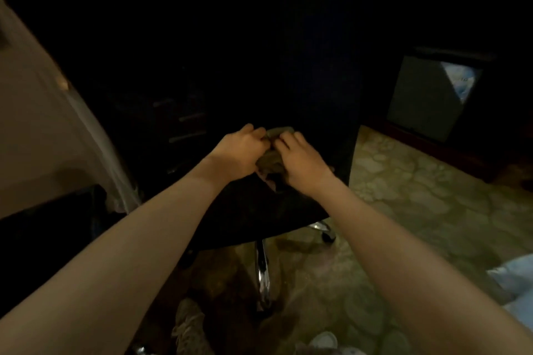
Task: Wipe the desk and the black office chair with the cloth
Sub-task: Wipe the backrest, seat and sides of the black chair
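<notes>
Cloth [271, 158] sits bunched at rear of black office chair [253, 210] seat, just below the backrest. L hand [240, 153]: fingers curled, gripping cloth's left side. R hand [302, 163]: fingers curled onto its right side. Two-hand grip prob. gathers cloth into a firm pad for wiping the seat. Dim light; desk not clearly visible.
</notes>
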